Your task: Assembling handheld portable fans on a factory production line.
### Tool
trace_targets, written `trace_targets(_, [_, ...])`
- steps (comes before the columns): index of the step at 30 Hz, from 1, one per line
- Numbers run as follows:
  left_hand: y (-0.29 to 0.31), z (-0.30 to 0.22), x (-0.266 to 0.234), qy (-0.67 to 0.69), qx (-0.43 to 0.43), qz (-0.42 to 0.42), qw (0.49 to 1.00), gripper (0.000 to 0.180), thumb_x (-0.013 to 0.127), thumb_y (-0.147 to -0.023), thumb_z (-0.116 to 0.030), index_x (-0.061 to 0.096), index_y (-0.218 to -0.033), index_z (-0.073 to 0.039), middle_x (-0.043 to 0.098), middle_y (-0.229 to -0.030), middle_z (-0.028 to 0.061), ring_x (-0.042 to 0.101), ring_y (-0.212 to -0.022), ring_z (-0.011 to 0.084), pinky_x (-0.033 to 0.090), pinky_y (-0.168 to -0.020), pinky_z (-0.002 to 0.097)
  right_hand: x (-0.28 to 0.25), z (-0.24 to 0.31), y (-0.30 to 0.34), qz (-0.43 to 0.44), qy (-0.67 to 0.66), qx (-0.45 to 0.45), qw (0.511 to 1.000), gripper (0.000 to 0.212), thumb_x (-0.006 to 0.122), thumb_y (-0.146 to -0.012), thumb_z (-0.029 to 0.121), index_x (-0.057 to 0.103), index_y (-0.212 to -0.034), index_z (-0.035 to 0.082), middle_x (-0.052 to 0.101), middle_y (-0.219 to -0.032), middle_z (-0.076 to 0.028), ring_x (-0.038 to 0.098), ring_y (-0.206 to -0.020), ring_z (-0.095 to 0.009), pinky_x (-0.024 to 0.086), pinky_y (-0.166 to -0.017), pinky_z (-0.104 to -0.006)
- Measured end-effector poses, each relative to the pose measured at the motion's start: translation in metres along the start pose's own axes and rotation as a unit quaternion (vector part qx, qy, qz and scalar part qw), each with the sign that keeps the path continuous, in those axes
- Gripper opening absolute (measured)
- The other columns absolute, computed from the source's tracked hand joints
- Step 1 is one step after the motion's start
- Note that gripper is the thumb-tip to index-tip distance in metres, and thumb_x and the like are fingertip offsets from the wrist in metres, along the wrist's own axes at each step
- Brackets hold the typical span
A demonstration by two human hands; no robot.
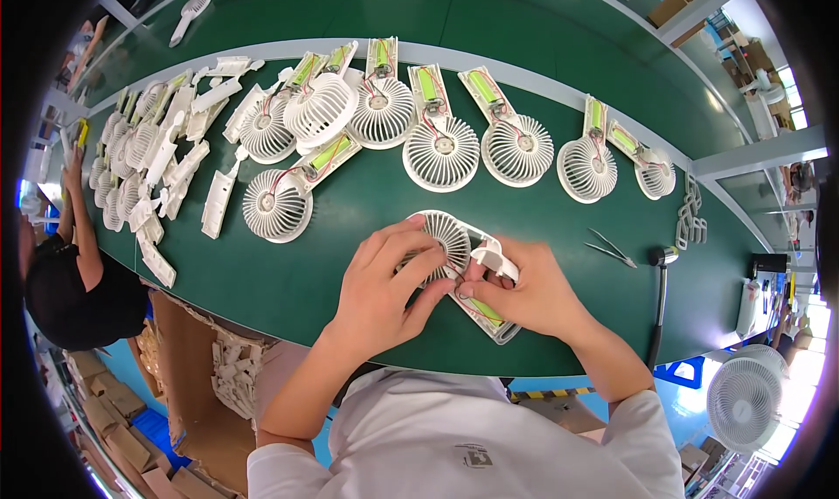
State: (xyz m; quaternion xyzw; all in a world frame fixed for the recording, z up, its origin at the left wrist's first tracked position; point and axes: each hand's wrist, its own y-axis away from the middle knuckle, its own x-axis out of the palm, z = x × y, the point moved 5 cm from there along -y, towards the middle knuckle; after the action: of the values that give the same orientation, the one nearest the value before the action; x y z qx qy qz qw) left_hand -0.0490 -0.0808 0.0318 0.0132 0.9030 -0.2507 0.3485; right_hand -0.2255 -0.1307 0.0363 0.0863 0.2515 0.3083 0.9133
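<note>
Near the front edge of the green bench lies a white handheld fan [449, 235], its handle pointing toward me and slightly right. A green battery cell and thin red wires show in the uncovered handle. My left hand [376, 285] curls its fingers over the fan's round grille, with the thumb by the joint between head and handle. In my right hand [537, 289] is a curved white plastic piece [495, 259], held just above the handle. The right thumb presses beside the wires and battery. My fingers hide part of the grille and of the joint.
Several half-assembled handheld fans [441, 154] with uncovered handles line the bench's far side. White handle shells [179, 180] lie heaped at left. Tweezers [612, 248], a black-handled tool [662, 298] and metal clips [690, 212] are at right. A co-worker [74, 294] sits at left above a cardboard box [205, 394].
</note>
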Motion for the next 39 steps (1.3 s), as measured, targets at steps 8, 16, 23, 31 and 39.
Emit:
trace_targets(8, [0.025, -0.013, 0.012, -0.174, 0.052, 0.034, 0.983, 0.041, 0.064, -0.087, -0.012, 0.068, -0.128, -0.020, 0.060, -0.133, 0.0107, 0.053, -0.135, 0.0349, 0.047, -0.108, 0.0482, -0.004, 0.010, -0.001, 0.029, 0.101, 0.005, 0.994, 0.014, 0.075, -0.083, 0.010, 0.070, -0.095, 0.004, 0.074, -0.082, -0.005, 0.068, -0.072, -0.012, 0.052, -0.066, -0.0287])
trace_targets(16, [0.032, -0.013, 0.017, -0.171, 0.049, 0.092, 0.980, 0.049, 0.063, -0.085, -0.006, 0.070, -0.129, -0.026, 0.046, -0.152, 0.0164, 0.042, -0.145, 0.0391, 0.044, -0.112, 0.0523, -0.023, 0.016, -0.022, -0.023, -0.013, 0.036, 0.999, 0.020, 0.080, -0.078, 0.007, 0.064, -0.089, 0.005, 0.065, -0.079, -0.002, 0.059, -0.070, -0.008, 0.047, -0.062, -0.0257])
trace_targets(23, [0.031, -0.012, 0.016, -0.151, 0.033, 0.111, 0.982, 0.054, 0.060, -0.084, 0.000, 0.070, -0.130, -0.027, 0.047, -0.149, 0.0160, 0.042, -0.144, 0.0400, 0.042, -0.113, 0.0538, -0.005, 0.020, -0.039, -0.036, 0.071, -0.042, 0.996, 0.033, 0.085, -0.074, 0.017, 0.062, -0.092, 0.004, 0.058, -0.078, -0.003, 0.055, -0.064, -0.010, 0.045, -0.059, -0.0273])
trace_targets(31, [0.017, -0.002, 0.009, -0.050, 0.048, 0.092, 0.993, 0.031, 0.067, -0.091, -0.016, 0.073, -0.120, -0.026, 0.051, -0.146, 0.0097, 0.052, -0.133, 0.0349, 0.047, -0.108, 0.0495, -0.016, 0.042, -0.067, 0.097, 0.263, -0.253, 0.926, 0.035, 0.085, -0.075, 0.025, 0.062, -0.094, 0.008, 0.060, -0.083, -0.005, 0.064, -0.076, -0.024, 0.049, -0.064, -0.0390])
trace_targets(39, [0.020, 0.008, 0.011, -0.016, 0.008, 0.133, 0.991, 0.034, 0.073, -0.087, -0.012, 0.076, -0.115, -0.030, 0.055, -0.136, 0.0103, 0.056, -0.129, 0.0369, 0.052, -0.101, 0.0431, -0.007, 0.065, -0.070, 0.148, 0.368, -0.406, 0.823, 0.026, 0.078, -0.072, 0.011, 0.063, -0.094, 0.011, 0.061, -0.087, -0.003, 0.066, -0.077, -0.027, 0.053, -0.064, -0.0401])
